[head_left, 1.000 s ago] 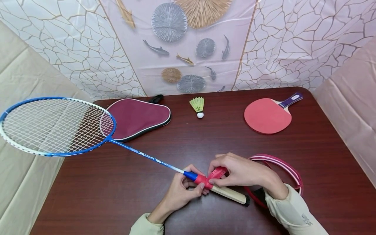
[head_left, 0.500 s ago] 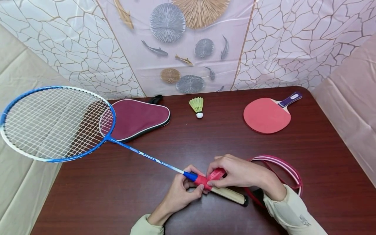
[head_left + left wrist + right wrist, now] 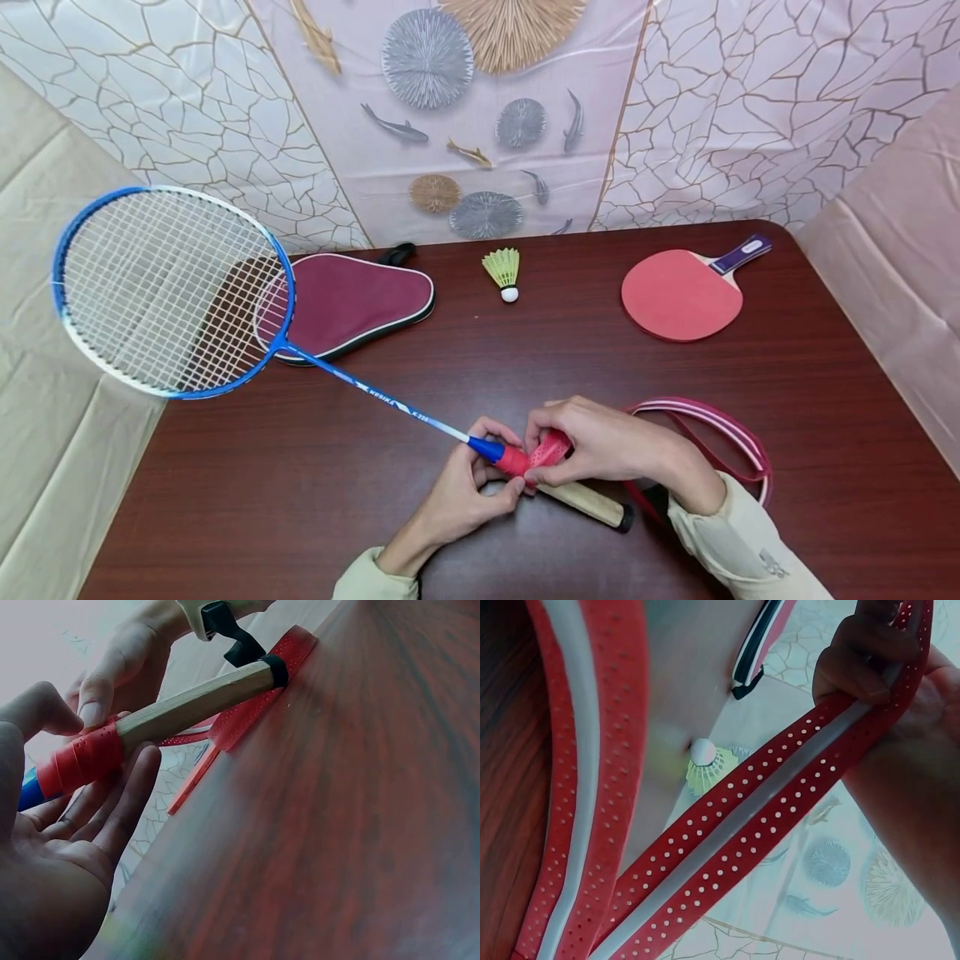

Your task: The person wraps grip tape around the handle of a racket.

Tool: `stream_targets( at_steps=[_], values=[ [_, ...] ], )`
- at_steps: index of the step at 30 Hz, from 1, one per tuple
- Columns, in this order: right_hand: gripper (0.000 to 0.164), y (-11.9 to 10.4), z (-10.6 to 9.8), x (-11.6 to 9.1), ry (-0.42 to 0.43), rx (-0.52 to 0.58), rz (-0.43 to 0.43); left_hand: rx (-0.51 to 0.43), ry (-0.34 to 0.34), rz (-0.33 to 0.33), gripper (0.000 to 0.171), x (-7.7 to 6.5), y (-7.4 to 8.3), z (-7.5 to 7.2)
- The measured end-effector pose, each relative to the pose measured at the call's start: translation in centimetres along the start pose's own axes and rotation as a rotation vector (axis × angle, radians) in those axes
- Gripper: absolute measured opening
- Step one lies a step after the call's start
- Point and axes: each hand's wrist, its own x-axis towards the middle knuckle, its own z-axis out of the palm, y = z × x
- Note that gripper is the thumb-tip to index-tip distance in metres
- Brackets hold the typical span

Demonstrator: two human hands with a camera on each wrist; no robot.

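Note:
A blue and white badminton racket (image 3: 403,407) slants across the head view, its strung head at upper left. My left hand (image 3: 467,500) grips it at the red-wrapped top of the handle, just below the blue cone. Bare wood (image 3: 195,706) shows from there to the black end cap. My right hand (image 3: 603,443) pinches red perforated grip tape (image 3: 550,448) close against the handle, beside the left thumb. Overlapping red turns (image 3: 81,761) show in the left wrist view. From the right hand the tape hangs in a long loop, with a pale stripe along its middle in the right wrist view.
A maroon paddle case (image 3: 348,296) lies behind the racket head. Toward the back of the brown table (image 3: 315,483) are a yellow shuttlecock (image 3: 503,271) and a red table tennis paddle (image 3: 678,296). The loose tape loop (image 3: 738,433) rests at the right, by the right forearm.
The racket has turned about its shaft, so its strung head faces the camera more and has swung up and right. Both hands stay at the handle, the right hand shifting slightly left.

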Motion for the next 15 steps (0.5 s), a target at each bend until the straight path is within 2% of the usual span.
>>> stream_targets(
  at_steps=[5, 12, 15],
  values=[
    [0.024, 0.0, 0.5, 0.2, -0.004, 0.033, -0.008, 0.026, 0.012, -0.021, 0.035, -0.1, 0.0, 0.0],
    [0.029, 0.0, 1.1, 0.4, -0.034, 0.098, 0.001, -0.005, -0.019, -0.024, 0.032, -0.2, 0.1, 0.0],
    [0.03, 0.0, 1.2, 0.5, -0.033, 0.097, 0.0, -0.009, -0.01, -0.06, 0.032, -0.2, 0.1, 0.1]
  ],
)
